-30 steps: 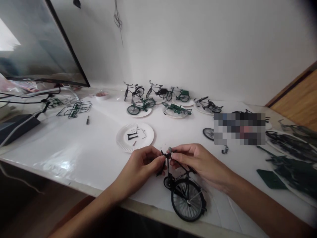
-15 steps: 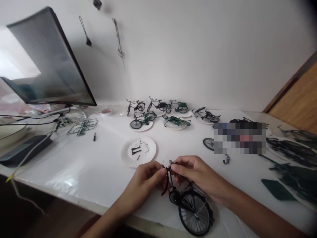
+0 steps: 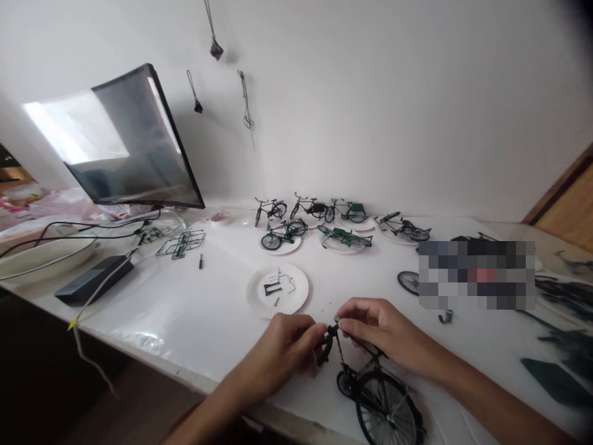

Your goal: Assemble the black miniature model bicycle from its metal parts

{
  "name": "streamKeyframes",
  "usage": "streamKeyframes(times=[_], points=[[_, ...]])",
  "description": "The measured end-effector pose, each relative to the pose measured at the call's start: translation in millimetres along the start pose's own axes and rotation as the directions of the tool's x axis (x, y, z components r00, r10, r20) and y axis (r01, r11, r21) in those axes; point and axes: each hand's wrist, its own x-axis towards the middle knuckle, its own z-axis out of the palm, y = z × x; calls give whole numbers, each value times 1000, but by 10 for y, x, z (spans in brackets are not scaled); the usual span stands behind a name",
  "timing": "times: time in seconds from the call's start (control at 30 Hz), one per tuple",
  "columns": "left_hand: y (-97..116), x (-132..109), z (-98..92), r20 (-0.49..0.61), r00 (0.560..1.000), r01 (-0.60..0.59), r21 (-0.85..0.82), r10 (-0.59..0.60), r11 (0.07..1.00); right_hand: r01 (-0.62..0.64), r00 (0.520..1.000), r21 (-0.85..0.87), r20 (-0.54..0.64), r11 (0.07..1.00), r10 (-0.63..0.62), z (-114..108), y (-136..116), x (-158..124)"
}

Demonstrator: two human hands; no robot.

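A black model bicycle (image 3: 390, 405) stands tilted at the table's near edge, its rear wheel towards me and no front wheel on it. My left hand (image 3: 296, 340) pinches the front end of its frame, beside a curved black mudguard (image 3: 325, 352) that hangs there. From the other side, my right hand (image 3: 377, 324) grips the top of the same front end, thumb and index finger at a small greyish tip. My fingers partly hide the joint between them. Past my left hand, a white paper plate (image 3: 297, 304) carries small black and metal parts.
Finished-looking model bicycles (image 3: 303, 207) stand and lie on plates along the wall. A loose wheel (image 3: 408, 282) and a small curved part (image 3: 445, 317) lie to the right, near a blurred-out patch. Left are a monitor (image 3: 139, 142), green part frames (image 3: 183, 243), a small screwdriver-like tool (image 3: 201, 261) and a dark box (image 3: 95, 279).
The camera has turned left and slightly up, so everything sits further right and lower. Both hands stay at the bicycle's front end, and the mudguard now shows less behind my left fingers.
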Motion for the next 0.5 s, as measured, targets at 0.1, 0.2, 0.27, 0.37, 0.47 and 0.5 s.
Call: streamKeyframes(times=[0.1, 0.2, 0.27, 0.37, 0.47, 0.5], points=[[55, -10, -387, -127, 984, -61, 425, 126, 903, -15, 1000, -141, -8, 990, 14, -36, -14, 8], [23, 168, -800, -219, 924, -48, 745, 312, 665, -12, 999, -257, -54, 966, -2, -61, -31, 18], [-41, 382, -1001, -179, 920, -74, 793, 348, 604, -17, 997, -278, -81, 960, -6, -65, -30, 20], [-143, 714, -1166, -11, 927, -190, 848, 374, 495, -26, 994, -299, -105, 954, -6, -59, -5, 17], [-204, 911, -1219, 133, 921, -288, 866, 366, 409, -27, 994, -324, -106, 946, -8, -51, 39, 19], [-214, 938, -1223, 166, 916, -311, 868, 364, 387, -24, 995, -333, -102, 943, -11, -48, 53, 21]])
